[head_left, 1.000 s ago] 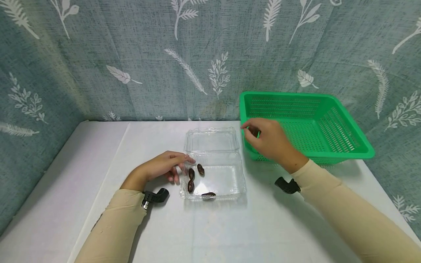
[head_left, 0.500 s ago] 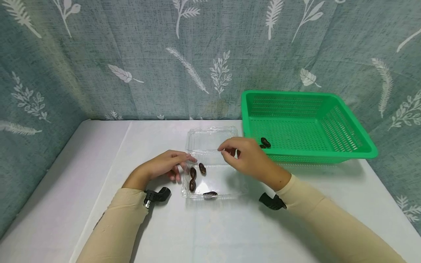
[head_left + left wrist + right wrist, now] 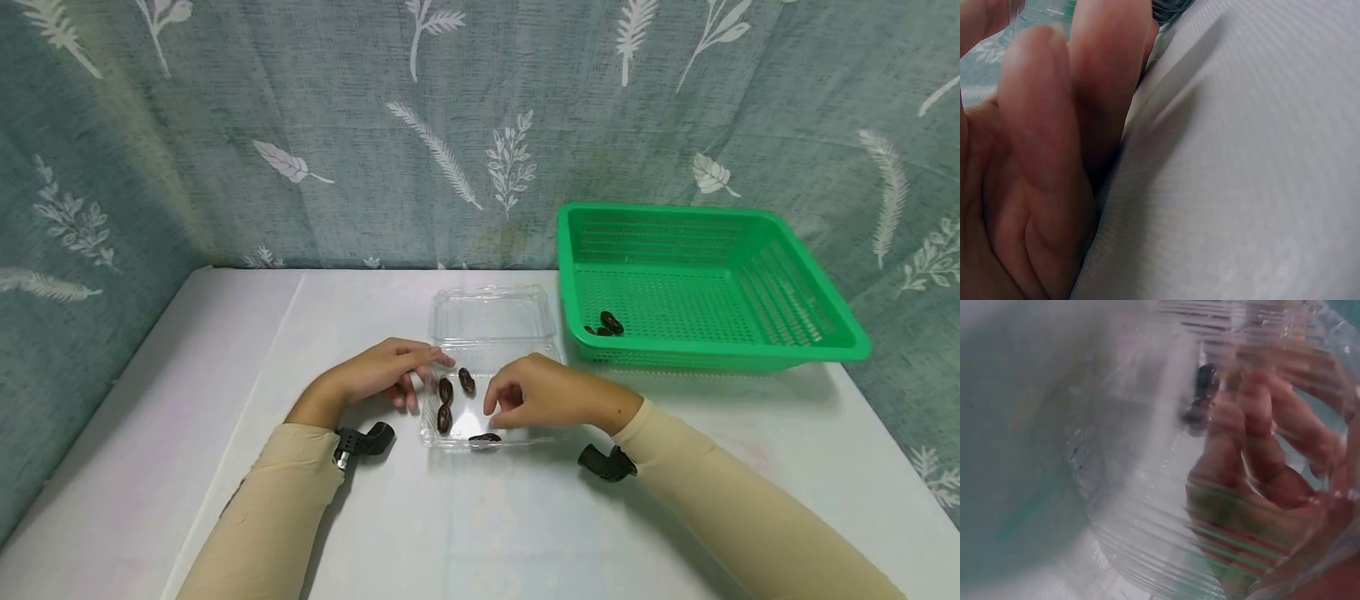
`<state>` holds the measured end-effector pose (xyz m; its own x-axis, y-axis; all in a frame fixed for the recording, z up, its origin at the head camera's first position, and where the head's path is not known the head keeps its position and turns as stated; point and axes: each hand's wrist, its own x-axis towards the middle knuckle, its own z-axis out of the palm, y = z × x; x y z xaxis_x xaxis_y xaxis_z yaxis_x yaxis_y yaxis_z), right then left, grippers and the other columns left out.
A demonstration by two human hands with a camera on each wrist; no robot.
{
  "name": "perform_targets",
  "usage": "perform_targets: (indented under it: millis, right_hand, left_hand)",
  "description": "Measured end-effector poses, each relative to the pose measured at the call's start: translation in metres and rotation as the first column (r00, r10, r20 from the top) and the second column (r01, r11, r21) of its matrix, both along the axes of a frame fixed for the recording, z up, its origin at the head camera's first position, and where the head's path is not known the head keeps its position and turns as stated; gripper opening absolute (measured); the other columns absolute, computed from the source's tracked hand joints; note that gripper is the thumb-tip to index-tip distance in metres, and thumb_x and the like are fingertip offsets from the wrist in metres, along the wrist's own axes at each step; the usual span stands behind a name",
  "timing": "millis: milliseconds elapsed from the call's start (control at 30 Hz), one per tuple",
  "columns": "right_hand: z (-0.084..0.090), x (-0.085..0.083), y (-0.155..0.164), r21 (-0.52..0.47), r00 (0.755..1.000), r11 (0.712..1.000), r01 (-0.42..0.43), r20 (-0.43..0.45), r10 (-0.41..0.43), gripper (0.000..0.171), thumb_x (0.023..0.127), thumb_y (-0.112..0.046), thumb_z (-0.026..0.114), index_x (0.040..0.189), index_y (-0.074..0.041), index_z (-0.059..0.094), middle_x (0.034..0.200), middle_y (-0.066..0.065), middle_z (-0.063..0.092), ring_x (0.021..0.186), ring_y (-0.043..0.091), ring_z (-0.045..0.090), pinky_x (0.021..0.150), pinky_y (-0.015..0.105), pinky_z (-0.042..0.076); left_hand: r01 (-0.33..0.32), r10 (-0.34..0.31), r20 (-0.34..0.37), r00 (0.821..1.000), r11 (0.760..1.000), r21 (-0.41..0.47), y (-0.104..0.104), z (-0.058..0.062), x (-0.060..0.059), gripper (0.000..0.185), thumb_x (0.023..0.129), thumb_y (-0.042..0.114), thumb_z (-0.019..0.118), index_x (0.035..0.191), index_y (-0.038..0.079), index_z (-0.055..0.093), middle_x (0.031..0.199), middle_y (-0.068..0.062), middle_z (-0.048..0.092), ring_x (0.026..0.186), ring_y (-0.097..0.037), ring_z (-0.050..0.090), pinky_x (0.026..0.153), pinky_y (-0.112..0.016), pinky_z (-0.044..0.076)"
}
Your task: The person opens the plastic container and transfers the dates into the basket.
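A clear plastic clamshell box [image 3: 517,442] lies on the table with its lid folded back. Along its left side are two dark brown dates [image 3: 445,419], with another date [image 3: 467,381] beside them and one date [image 3: 485,438] at the front wall. My left hand [image 3: 382,373] rests at the box's left edge, its index finger on the rim. Over the box's inside, my right hand [image 3: 540,392] reaches down with bent, parted fingers and nothing visible between them. Through the clear wall in the right wrist view, its fingers [image 3: 1225,431] appear close to dark dates [image 3: 1204,394].
To the right at the back stands a green perforated basket [image 3: 720,354], with several dates [image 3: 611,322] in its near left corner. White cloth [image 3: 360,533] covers the table. Behind it hangs a leaf-patterned curtain [image 3: 337,217].
My right hand has come from above the basket's left rim, leftward and down into the box. A date it held a second ago is gone from its fingers. The left hand stays put.
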<state>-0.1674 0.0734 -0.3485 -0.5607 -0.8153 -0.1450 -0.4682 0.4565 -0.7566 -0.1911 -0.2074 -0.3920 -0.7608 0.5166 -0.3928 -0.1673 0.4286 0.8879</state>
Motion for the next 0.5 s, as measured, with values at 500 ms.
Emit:
perform_targets:
  millis: [500]
  right_hand:
    - [-0.006,-0.003,-0.012,0.150,0.993,0.982,-0.116,0.008,0.116,0.004,0.083,-0.011,0.079,0.086,-0.009,0.078,0.065,-0.008,0.061,0.060,-0.003,0.049,0.058,0.015,0.043]
  left_hand:
    - [-0.005,0.005,0.000,1.000,1.000,0.000,0.000,-0.001,0.000,0.049,0.106,0.045,0.042,0.135,0.010,0.062,0.092,-0.006,0.057,0.057,-0.013,0.064,0.052,-0.024,0.049]
